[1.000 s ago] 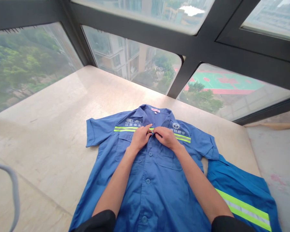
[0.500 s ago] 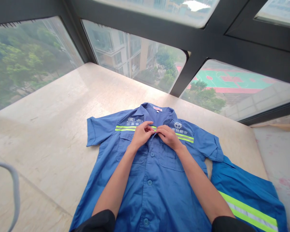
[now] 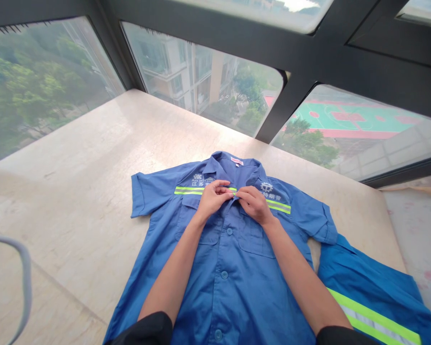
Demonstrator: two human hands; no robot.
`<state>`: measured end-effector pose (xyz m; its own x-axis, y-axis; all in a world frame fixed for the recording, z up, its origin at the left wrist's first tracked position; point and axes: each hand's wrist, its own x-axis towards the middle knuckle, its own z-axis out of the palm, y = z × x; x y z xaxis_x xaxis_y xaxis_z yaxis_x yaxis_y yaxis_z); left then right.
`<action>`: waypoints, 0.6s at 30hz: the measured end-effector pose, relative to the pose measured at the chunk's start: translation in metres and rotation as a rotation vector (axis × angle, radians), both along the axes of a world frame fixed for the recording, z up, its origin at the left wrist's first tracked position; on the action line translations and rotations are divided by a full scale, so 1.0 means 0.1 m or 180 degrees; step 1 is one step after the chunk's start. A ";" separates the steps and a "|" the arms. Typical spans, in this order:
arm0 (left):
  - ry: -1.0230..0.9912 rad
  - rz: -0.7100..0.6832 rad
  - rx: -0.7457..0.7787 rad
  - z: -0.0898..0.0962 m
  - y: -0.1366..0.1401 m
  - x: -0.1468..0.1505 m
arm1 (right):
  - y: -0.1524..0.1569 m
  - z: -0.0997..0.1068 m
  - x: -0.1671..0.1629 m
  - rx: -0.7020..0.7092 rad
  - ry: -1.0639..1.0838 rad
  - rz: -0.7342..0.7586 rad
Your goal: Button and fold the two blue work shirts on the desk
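Note:
A blue short-sleeved work shirt (image 3: 197, 268) lies face up with its collar toward the window. It has a yellow-green reflective stripe across the chest and white lettering on both sides. Over the front placket at chest height, my left hand (image 3: 215, 199) pinches one edge of the shirt. Close beside it, my right hand (image 3: 253, 203) pinches the other edge, fingertips nearly touching the left ones. The button between them is hidden by my fingers. Below, a fastened button (image 3: 229, 231) and another button (image 3: 224, 274) show down the placket.
A folded brighter blue garment (image 3: 366, 273) with a reflective band lies at the right, against the shirt's sleeve. The pale stone sill (image 3: 75, 191) runs up to dark window frames (image 3: 294, 52). A grey curved tube (image 3: 26, 282) stands at the left edge.
The view has shifted slightly. Both hands stay at the same spot on the placket, with small finger movements and the right hand's fingers a little more curled.

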<state>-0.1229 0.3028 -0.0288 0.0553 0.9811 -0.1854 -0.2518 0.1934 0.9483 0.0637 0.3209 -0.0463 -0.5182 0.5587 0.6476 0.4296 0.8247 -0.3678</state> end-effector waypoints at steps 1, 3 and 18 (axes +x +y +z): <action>-0.0043 -0.0006 -0.0022 0.00 0.00 -0.01 | 0.00 0.00 0.00 0.0039 -0.0055 -0.0028; -0.0098 -0.0018 -0.0056 -0.01 0.00 -0.02 | 0.00 0.01 0.01 0.0078 -0.0133 -0.0078; -0.0074 -0.0080 -0.0034 -0.03 0.00 -0.01 | 0.01 -0.02 0.03 -0.0291 0.0108 -0.0063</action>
<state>-0.1235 0.3031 -0.0317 0.0843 0.9773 -0.1943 -0.2686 0.2101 0.9401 0.0664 0.3216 -0.0481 -0.4851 0.6263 0.6103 0.4315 0.7785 -0.4559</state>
